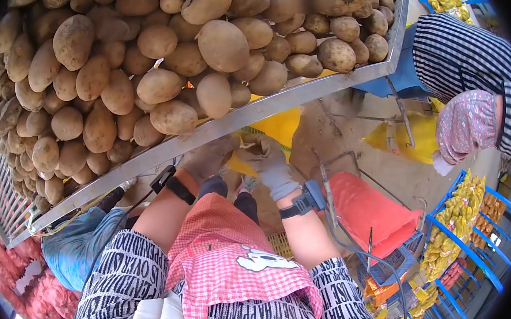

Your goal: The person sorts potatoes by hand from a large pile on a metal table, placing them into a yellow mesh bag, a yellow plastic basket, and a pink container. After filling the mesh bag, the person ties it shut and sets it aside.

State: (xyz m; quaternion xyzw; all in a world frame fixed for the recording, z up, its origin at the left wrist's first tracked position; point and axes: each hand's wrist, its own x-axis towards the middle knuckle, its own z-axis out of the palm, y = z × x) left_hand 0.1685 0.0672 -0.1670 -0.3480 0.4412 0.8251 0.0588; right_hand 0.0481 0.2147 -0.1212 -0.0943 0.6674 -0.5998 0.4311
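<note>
Below the metal rim of a table heaped with potatoes point(223, 46), both my hands wear greyish, soiled gloves. My left hand point(211, 154) is closed at the left edge of a yellow bag point(280, 127), its outline slightly blurred. Beside it, my right hand point(265, 161) has its fingers curled in on the same bag. The bag hangs under the rim, partly hidden by my hands and the table edge. I cannot make out whether anything is inside it.
The metal table rim point(215, 125) runs across above my hands. A red bag point(368, 213) and metal rods stand at the right. Another person's striped sleeve point(463, 47) is at the upper right. Red sacks point(41, 297) lie left; filled yellow bags point(458, 220) sit by blue rails.
</note>
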